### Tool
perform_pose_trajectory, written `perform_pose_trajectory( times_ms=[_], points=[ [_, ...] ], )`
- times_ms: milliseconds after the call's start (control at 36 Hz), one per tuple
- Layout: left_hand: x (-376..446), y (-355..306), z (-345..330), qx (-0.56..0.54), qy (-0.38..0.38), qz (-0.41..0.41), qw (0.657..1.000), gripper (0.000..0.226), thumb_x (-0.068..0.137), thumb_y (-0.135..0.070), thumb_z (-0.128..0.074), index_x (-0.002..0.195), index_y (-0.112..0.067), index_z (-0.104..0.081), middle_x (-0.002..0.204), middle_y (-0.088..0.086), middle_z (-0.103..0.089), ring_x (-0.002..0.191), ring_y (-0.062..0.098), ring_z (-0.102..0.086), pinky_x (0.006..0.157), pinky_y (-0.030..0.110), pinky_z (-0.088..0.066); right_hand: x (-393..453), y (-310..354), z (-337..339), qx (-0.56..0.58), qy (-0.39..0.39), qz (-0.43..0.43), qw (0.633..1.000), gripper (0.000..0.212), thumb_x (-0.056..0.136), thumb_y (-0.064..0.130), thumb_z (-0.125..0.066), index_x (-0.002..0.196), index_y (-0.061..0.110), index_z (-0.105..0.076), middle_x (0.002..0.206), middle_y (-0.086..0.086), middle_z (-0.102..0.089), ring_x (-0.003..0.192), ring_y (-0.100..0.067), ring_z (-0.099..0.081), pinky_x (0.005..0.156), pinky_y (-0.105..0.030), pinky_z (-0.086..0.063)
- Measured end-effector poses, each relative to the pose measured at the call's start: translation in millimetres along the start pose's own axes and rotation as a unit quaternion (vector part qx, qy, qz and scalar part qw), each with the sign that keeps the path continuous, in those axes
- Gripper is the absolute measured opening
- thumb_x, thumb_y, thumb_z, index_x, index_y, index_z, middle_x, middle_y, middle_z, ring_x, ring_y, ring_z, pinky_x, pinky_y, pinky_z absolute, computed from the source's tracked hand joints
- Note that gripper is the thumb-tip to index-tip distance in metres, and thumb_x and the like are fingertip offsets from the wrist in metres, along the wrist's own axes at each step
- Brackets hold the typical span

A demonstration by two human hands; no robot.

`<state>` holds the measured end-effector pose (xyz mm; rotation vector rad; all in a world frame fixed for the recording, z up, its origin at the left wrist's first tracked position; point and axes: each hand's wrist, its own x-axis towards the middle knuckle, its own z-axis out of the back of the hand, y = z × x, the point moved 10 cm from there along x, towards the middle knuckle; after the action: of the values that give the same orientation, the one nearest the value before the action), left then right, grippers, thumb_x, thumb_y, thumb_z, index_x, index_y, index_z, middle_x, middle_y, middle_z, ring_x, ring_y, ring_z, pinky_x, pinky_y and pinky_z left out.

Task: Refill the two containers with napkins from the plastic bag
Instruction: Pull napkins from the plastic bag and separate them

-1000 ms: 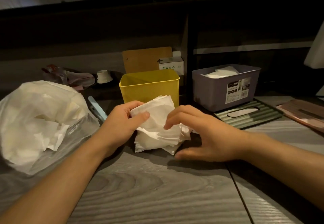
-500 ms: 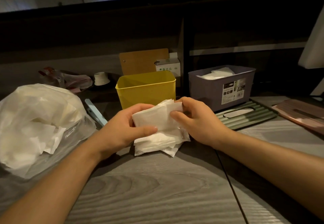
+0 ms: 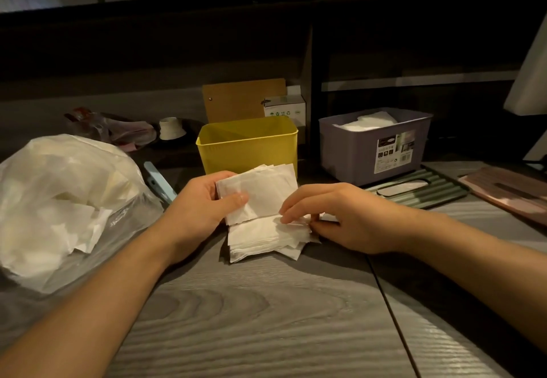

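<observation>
Two bare hands are working a stack of white napkins (image 3: pixel 263 229) on a grey wood-grain bench (image 3: pixel 266 318). Nearest the camera, both forearms are reaching in from the lower corners. The left hand (image 3: pixel 201 208) is gripping the upper part of the stack, thumb pressing on the top sheet and fingers curling behind it, tilting those napkins up off the pile. The right hand (image 3: pixel 340 217) is pinching the right edge of the lower napkins between thumb and fingertips, its heel resting on the bench. To the left, a clear plastic bag (image 3: pixel 59 206) bulging with loose napkins is lying on the bench, with a pale blue strip (image 3: pixel 158 182) showing just past its edge. Beyond the hands, a yellow container (image 3: pixel 247 146) is standing open, nothing visible inside it. To its right, a purple container (image 3: pixel 374 146) is holding white napkins near its rim, a green ribbed lid (image 3: pixel 414 191) lying flat in front of it. Behind the yellow container, a brown board (image 3: pixel 242 99) and a small white box (image 3: pixel 285 108) are leaning against the dark wall.
</observation>
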<state>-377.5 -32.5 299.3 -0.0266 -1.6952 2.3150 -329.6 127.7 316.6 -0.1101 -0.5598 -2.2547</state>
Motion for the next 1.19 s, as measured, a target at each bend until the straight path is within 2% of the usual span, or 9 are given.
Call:
perform_pose_trajectory(
  times_ms=[222,417,556,694,778,833,944,1028,1194],
  points=[
    [-1,-3,-2,0.005,0.008,-0.006,1.000,0.020,0.097,-0.014,-0.062,0.112,-0.023,-0.070,0.104,-0.006,-0.076,0.097,0.012,-0.072,0.077,0.025,-0.061,3,-4,7,-0.005,-0.041,-0.006,0.999,0.027,0.095,0.015,-0.066,0.119,0.022,-0.074,0.124,0.013,-0.066,0.108,-0.003,-0.063,0.091,-0.021,-0.053],
    [-4,-7,-8,-0.018,0.038,-0.013,0.999,0.023,0.099,-0.013,-0.056,0.115,-0.019,-0.071,0.106,0.001,-0.075,0.103,0.019,-0.071,0.090,0.036,-0.060,3,-20,8,0.050,-0.080,-0.097,0.991,0.023,0.099,0.025,-0.060,0.119,0.027,-0.072,0.106,0.023,-0.067,0.096,0.005,-0.062,0.082,-0.009,-0.050],
    [-5,-7,-11,-0.048,0.060,-0.008,0.997,0.025,0.099,-0.014,-0.055,0.113,-0.022,-0.074,0.110,0.006,-0.074,0.106,0.025,-0.069,0.089,0.036,-0.057,0,-25,12,0.085,-0.115,-0.120,0.982,0.019,0.098,0.021,-0.061,0.113,0.026,-0.072,0.097,0.024,-0.068,0.093,0.008,-0.063,0.081,-0.009,-0.050],
    [-7,-8,-23,-0.084,0.092,0.003,0.992,0.032,0.094,-0.045,-0.053,0.109,-0.031,-0.077,0.115,0.008,-0.071,0.109,0.027,-0.067,0.094,0.038,-0.055,0,-32,25,0.150,-0.213,-0.143,0.955,0.013,0.097,0.015,-0.062,0.104,0.024,-0.070,0.086,0.019,-0.067,0.070,0.013,-0.062,0.062,-0.007,-0.048],
    [-9,-11,-26,-0.074,0.117,-0.007,0.990,0.047,0.079,-0.066,-0.070,0.113,-0.034,-0.074,0.116,0.003,-0.072,0.110,0.022,-0.068,0.095,0.036,-0.058,0,-34,28,0.138,-0.236,-0.154,0.950,0.014,0.097,0.014,-0.063,0.108,0.019,-0.071,0.085,0.020,-0.066,0.064,0.016,-0.059,0.059,-0.006,-0.046],
    [-10,-12,-28,-0.044,0.123,-0.016,0.991,0.047,0.080,-0.047,-0.078,0.122,-0.028,-0.068,0.113,0.002,-0.073,0.106,0.020,-0.070,0.087,0.031,-0.059,1,-33,29,0.135,-0.248,-0.157,0.946,0.014,0.097,0.013,-0.063,0.107,0.018,-0.071,0.084,0.019,-0.066,0.062,0.014,-0.059,0.058,-0.006,-0.045],
    [-9,-13,-27,-0.036,0.091,-0.013,0.995,0.039,0.085,-0.017,-0.070,0.123,-0.024,-0.064,0.107,-0.002,-0.074,0.101,0.015,-0.071,0.078,0.025,-0.059,2,-35,30,0.161,-0.263,-0.168,0.936,0.013,0.098,0.015,-0.062,0.109,0.016,-0.070,0.085,0.015,-0.069,0.055,-0.001,-0.062,0.050,-0.017,-0.050],
    [-7,-13,-25,-0.040,0.074,-0.012,0.996,0.039,0.087,-0.015,-0.070,0.123,-0.028,-0.063,0.108,-0.005,-0.072,0.100,0.013,-0.071,0.078,0.026,-0.060,1,-35,30,0.169,-0.266,-0.168,0.934,0.013,0.099,0.016,-0.061,0.109,0.015,-0.069,0.087,0.010,-0.071,0.054,-0.012,-0.065,0.050,-0.019,-0.051],
    [-6,-13,-24,-0.025,0.062,-0.019,0.998,0.037,0.084,-0.025,-0.069,0.121,-0.026,-0.065,0.109,-0.006,-0.074,0.103,0.011,-0.070,0.081,0.026,-0.060,-2,-36,33,0.197,-0.287,-0.172,0.922,0.008,0.100,0.016,-0.059,0.103,0.016,-0.067,0.083,0.007,-0.071,0.051,-0.014,-0.065,0.050,-0.025,-0.054]
  ],
)
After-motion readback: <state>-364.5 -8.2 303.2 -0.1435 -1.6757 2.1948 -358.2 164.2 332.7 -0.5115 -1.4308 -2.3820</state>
